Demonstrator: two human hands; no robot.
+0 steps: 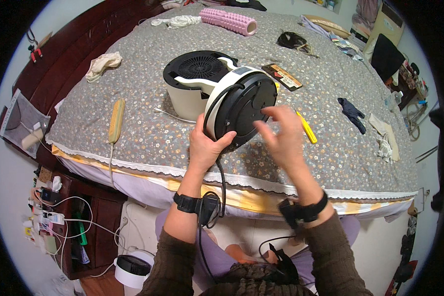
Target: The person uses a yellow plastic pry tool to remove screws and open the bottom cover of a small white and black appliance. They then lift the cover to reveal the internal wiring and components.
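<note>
A white appliance with a round black vented grille (198,66) lies on the bed, tipped over. Two white arms join it to a round base whose black underside (244,111) faces me, tilted. My left hand (207,145) grips the near left rim of this base, thumb on the black face. Over the right side of the underside hovers my right hand (284,135), slightly blurred, its fingers curved and apart with nothing visible in them. A black power cord (222,185) hangs from the base by my left wrist. Right of my right hand lies a yellow slim tool (307,128).
Behind the base is a flat black case (282,77). A flowered sheet (148,143) covers the bed, with a pink foam roller (228,22) at the back. Left lies a long yellowish corded bar (116,121). Cables (76,221) and a white device (133,269) crowd the lower left.
</note>
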